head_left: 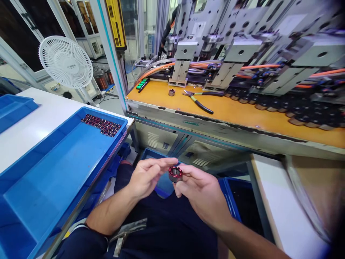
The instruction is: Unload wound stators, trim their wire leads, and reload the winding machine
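My right hand (201,189) grips a small motor stator (175,173), a ring with a red and black top face, between thumb and fingers in front of my lap. Its round opening faces up toward me. My left hand (149,175) is just left of the ring, fingers stretched toward it and the thumb lying over them. I see nothing held in that hand; whether its fingertips touch the ring I cannot tell. Many similar red-and-black rings (101,125) stand packed at the far end of the blue tray (58,158) on my left.
On the machine's orange ledge (161,100) lie pliers (201,102), a single ring (171,92) and green-and-black markers (142,84). Dark ring parts (293,108) line the ledge at right beneath metal fixtures (241,52). A white fan (67,63) stands at back left.
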Demonstrator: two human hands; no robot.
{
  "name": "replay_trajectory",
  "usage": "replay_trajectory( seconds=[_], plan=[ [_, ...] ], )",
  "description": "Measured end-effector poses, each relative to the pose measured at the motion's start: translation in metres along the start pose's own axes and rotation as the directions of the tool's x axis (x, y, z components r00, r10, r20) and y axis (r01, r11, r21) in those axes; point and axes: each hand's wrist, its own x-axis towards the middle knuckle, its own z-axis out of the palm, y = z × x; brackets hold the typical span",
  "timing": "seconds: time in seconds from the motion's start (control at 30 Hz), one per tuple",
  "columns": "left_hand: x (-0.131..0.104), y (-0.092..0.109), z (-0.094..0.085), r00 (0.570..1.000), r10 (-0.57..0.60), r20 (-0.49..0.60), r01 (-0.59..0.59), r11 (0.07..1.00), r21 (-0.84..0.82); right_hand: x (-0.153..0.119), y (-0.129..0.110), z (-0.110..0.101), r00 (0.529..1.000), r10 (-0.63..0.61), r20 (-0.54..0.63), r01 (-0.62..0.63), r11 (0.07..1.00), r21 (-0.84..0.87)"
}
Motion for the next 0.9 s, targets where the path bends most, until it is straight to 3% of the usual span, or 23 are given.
replay_trajectory(
  seconds=[0.03, 0.07, 0.13, 0.2, 0.23, 0.3, 0.37, 0.43, 0.57, 0.6, 0.67, 0.73, 0.83, 0.9],
  plan=[
    [0.001, -0.002, 0.0, 0.995, -0.034, -0.094, 0.036, 0.999, 0.024, 0.001, -0.001, -0.001, 0.984, -0.165, -0.067, 0.151, 0.973, -0.176],
    [0.0, -0.004, 0.0, 0.982, -0.035, -0.187, 0.052, 0.995, 0.085, 0.002, -0.002, -0.003, 0.933, -0.349, -0.092, 0.29, 0.876, -0.387],
    [-0.004, -0.005, 0.0, 0.959, 0.095, -0.267, -0.005, 0.948, 0.319, 0.005, -0.003, -0.009, 0.771, -0.637, 0.002, 0.436, 0.525, -0.731],
    [-0.011, -0.001, 0.004, 0.942, 0.31, -0.129, -0.183, 0.795, 0.579, 0.008, -0.002, -0.016, 0.637, -0.753, 0.166, 0.469, 0.208, -0.858],
    [-0.015, 0.002, 0.007, 0.922, 0.387, -0.011, -0.283, 0.693, 0.663, 0.009, -0.001, -0.019, 0.595, -0.767, 0.24, 0.486, 0.106, -0.868],
    [-0.019, 0.012, 0.015, 0.878, 0.438, 0.191, -0.424, 0.531, 0.734, 0.008, 0.002, -0.024, 0.54, -0.759, 0.364, 0.54, -0.019, -0.841],
    [-0.018, 0.021, 0.022, 0.865, 0.415, 0.283, -0.467, 0.459, 0.756, 0.005, 0.005, -0.025, 0.516, -0.741, 0.43, 0.587, -0.06, -0.807],
    [-0.015, 0.028, 0.027, 0.866, 0.381, 0.322, -0.477, 0.44, 0.761, 0.0, 0.005, -0.024, 0.555, -0.732, 0.394, 0.595, 0.019, -0.803],
    [-0.012, 0.031, 0.025, 0.847, 0.363, 0.389, -0.52, 0.405, 0.752, -0.008, -0.001, -0.017, 0.774, -0.609, 0.175, 0.538, 0.486, -0.689],
    [-0.012, 0.031, 0.024, 0.838, 0.364, 0.407, -0.534, 0.39, 0.75, -0.009, -0.004, -0.016, 0.805, -0.575, 0.146, 0.527, 0.58, -0.621],
    [-0.014, 0.031, 0.022, 0.836, 0.352, 0.421, -0.54, 0.393, 0.745, -0.009, -0.009, -0.013, 0.828, -0.553, 0.097, 0.518, 0.686, -0.512],
    [-0.016, 0.03, 0.023, 0.875, 0.315, 0.367, -0.482, 0.498, 0.721, -0.009, -0.014, -0.01, 0.846, -0.532, 0.035, 0.484, 0.737, -0.472],
    [-0.018, 0.029, 0.025, 0.956, 0.191, 0.223, -0.289, 0.746, 0.6, -0.009, -0.017, -0.006, 0.877, -0.48, -0.03, 0.416, 0.789, -0.452],
    [-0.019, 0.029, 0.026, 0.975, 0.132, 0.178, -0.208, 0.827, 0.522, -0.012, -0.015, -0.005, 0.894, -0.446, -0.047, 0.385, 0.816, -0.432]
  ],
)
